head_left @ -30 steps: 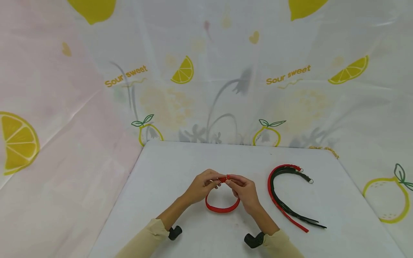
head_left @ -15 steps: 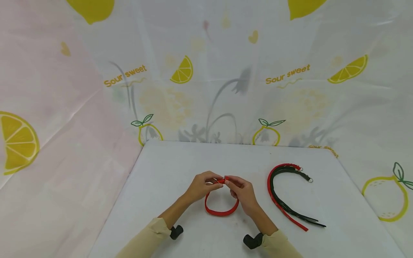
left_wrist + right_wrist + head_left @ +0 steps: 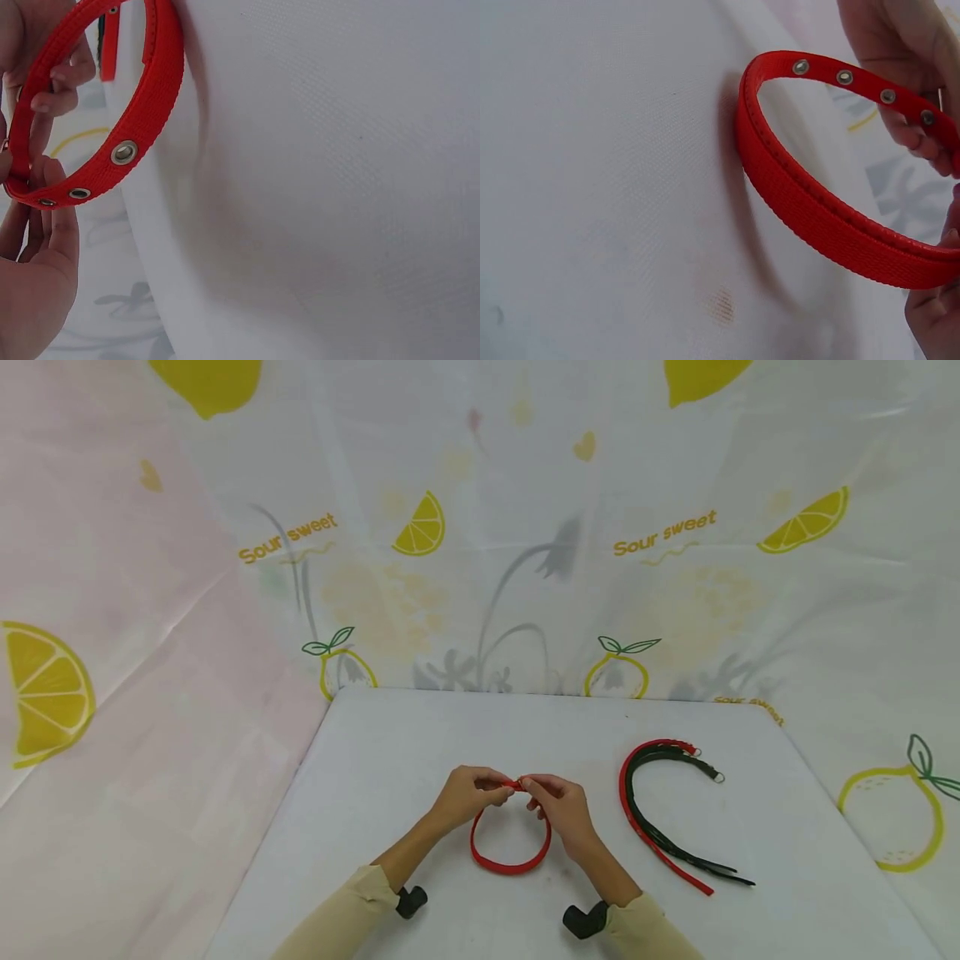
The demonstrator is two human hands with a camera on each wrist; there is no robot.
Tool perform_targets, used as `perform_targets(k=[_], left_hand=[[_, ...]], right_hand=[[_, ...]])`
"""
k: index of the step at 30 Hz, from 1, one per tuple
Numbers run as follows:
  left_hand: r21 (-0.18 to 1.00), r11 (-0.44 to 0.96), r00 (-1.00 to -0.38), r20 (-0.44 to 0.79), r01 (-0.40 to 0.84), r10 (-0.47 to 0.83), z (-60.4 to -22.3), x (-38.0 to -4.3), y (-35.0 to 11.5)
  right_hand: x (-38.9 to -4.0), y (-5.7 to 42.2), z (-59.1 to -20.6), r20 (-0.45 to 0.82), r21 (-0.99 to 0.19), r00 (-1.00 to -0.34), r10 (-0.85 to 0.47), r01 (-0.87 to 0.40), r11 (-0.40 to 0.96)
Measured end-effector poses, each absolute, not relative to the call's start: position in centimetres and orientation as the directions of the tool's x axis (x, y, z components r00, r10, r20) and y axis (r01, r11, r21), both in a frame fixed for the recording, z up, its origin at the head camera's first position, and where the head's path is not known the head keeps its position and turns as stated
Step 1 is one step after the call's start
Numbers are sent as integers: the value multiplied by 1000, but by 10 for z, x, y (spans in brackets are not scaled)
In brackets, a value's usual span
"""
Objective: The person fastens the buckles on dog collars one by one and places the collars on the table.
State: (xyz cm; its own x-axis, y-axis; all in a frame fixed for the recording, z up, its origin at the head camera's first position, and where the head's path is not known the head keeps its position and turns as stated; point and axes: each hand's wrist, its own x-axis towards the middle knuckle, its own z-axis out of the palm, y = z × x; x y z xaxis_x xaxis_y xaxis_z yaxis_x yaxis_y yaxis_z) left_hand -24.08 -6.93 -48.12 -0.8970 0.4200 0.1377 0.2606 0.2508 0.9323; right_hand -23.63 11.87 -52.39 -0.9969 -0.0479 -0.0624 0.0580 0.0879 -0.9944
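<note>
A red collar [image 3: 508, 867], bent into a loop, hangs between my two hands over the white table. Several metal eyelets [image 3: 844, 77] run along one part of its strap, as the right wrist view shows. My left hand [image 3: 463, 799] pinches the eyelet end between thumb and fingers. Close against it, my right hand [image 3: 567, 812] pinches the other end, where a small bit of metal [image 3: 519, 782] shows; fingers hide most of this join. In the left wrist view, the loop's lower band [image 3: 150, 105] hangs free of both hands.
To the right of my hands, several red and dark collars [image 3: 637, 806] lie together in a curve, metal rings at their far ends. The white table [image 3: 390, 735] meets a lemon-printed cloth [image 3: 525, 568] behind. Each wrist carries a black mount [image 3: 585, 921].
Both hands have come slightly down toward me, and the loop with them. My left fingers have shifted on the strap beside the join. The collars on the right lie as before.
</note>
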Motion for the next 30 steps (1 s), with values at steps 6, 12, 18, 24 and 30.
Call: perform_targets(k=[6, 12, 18, 24, 30], left_hand=[[973, 159, -907, 87, 165, 412, -500, -250, -67], [970, 188, -919, 72, 156, 389, -515, -262, -63], [983, 161, -926, 16, 83, 378, -517, -265, -60], [994, 87, -921, -88, -59, 380, -521, -268, -55], [993, 57, -915, -122, -108, 384, -525, -269, -55]], right_hand=[[-235, 116, -521, -114, -993, -991, -64, 111, 41], [-234, 116, -514, -160, -987, -981, -113, 157, 35], [-233, 116, -515, -179, -981, -973, -144, 187, -43], [-234, 114, -519, -218, -963, -969, -120, 233, -133], [-234, 115, -521, -217, -969, -970, -107, 228, -96]])
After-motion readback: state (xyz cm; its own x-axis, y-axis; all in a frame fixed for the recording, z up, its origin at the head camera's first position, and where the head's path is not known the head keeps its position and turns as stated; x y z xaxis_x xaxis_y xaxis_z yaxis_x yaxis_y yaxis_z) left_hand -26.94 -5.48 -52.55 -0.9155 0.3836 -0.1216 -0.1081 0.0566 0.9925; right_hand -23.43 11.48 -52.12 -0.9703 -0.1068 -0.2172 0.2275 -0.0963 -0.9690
